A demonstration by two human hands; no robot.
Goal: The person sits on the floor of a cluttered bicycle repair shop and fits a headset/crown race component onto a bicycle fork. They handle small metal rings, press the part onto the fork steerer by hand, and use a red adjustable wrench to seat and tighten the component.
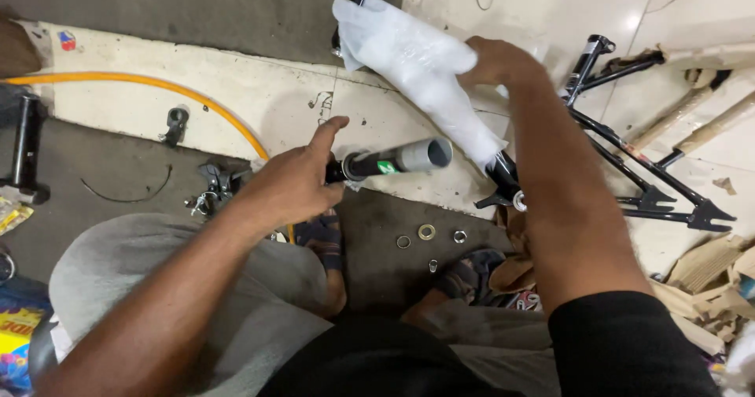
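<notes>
Here the left hand point(291, 184) grips the fork's steerer tube point(397, 159), which juts rightward from it. The right hand point(494, 60) clutches white wrapping point(417, 66) above; its fingers are hidden.

White plastic wrap point(417, 62), black fork point(503, 173) with grey tube point(421, 155), orange hose point(157, 90), black frame point(637, 169)

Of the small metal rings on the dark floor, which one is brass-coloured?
The middle ring, larger and gold-toned; the rings left and right of it are silvery.
</notes>
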